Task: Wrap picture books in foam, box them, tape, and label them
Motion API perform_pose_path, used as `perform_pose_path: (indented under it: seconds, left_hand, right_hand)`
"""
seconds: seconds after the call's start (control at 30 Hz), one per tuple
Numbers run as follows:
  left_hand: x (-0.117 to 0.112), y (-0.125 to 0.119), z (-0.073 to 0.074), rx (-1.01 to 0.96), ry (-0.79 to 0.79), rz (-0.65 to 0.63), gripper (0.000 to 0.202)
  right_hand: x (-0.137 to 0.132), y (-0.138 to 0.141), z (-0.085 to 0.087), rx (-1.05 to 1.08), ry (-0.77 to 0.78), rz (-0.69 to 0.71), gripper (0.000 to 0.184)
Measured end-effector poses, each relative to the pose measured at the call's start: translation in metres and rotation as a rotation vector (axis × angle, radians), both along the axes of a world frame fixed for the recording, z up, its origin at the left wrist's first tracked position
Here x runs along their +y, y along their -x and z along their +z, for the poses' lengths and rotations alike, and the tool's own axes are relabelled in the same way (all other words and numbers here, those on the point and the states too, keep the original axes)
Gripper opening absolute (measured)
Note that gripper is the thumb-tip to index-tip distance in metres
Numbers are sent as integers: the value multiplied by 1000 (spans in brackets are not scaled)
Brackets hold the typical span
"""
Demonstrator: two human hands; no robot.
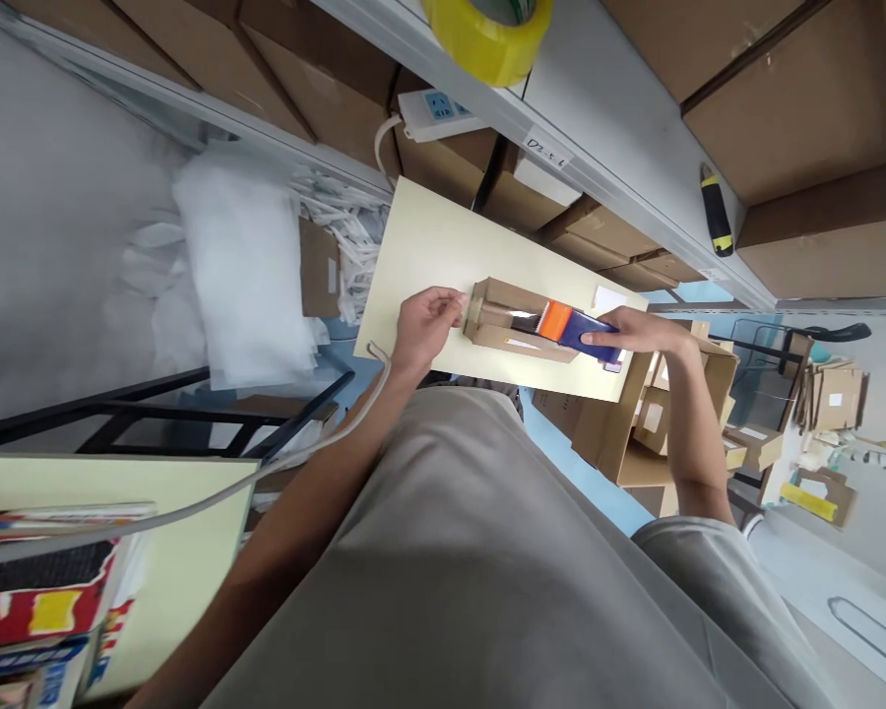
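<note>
A small brown cardboard box (pixel 521 343) lies lengthwise on a pale yellow board (pixel 432 241). My right hand (pixel 631 330) is closed around a blue-and-orange tape dispenser (pixel 570 327), its toothed orange end on top of the box. Clear shiny tape (pixel 498 313) stretches along the box's upper face from the dispenser towards the left end. My left hand (pixel 429 323) is at that left end, its thumb and fingers drawn together in a pinch. What lies between these fingertips is too small to make out.
Above the board runs a shelf with a yellow tape roll (pixel 498 44), a black-and-yellow cutter (pixel 716 212) and cartons. A power strip (pixel 439 113) hangs below it. A grey cable (pixel 295 458) crosses my left forearm. An open carton (pixel 635 443) holding boxes stands right.
</note>
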State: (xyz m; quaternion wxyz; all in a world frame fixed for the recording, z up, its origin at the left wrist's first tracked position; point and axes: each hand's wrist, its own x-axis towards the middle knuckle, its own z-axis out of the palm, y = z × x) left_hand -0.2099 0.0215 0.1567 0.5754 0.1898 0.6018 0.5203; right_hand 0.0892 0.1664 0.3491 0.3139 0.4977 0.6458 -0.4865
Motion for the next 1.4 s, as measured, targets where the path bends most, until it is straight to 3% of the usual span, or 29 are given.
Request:
perform_pose_path:
  seconds: [0.13,0.27,0.5,0.63,1.03,1.3,1.4]
  left_hand:
    - [-14,-29,-7,-264,102,67,54]
    - [-15,-42,-19,-339,132,83,58]
    - [-12,-36,-43,-364,162,122,55]
    - [-12,-33,-56,-258,129,147,49]
    - [-1,-37,-85,-154,189,222,22]
    - [9,-45,-104,11,309,55,9]
    - [10,-46,-106,156,317,17,26]
  right_hand:
    - [31,-1,-12,-37,38,64,83]
    - [46,-4,-29,-39,82,61,85]
    - [33,-6,-68,-39,93,91,87]
    - [20,-3,-83,-23,82,93,91]
    - [16,18,-86,-82,110,49,94]
    - [16,13,-96,-30,88,71,81]
    - [16,9,-100,19,97,63,76]
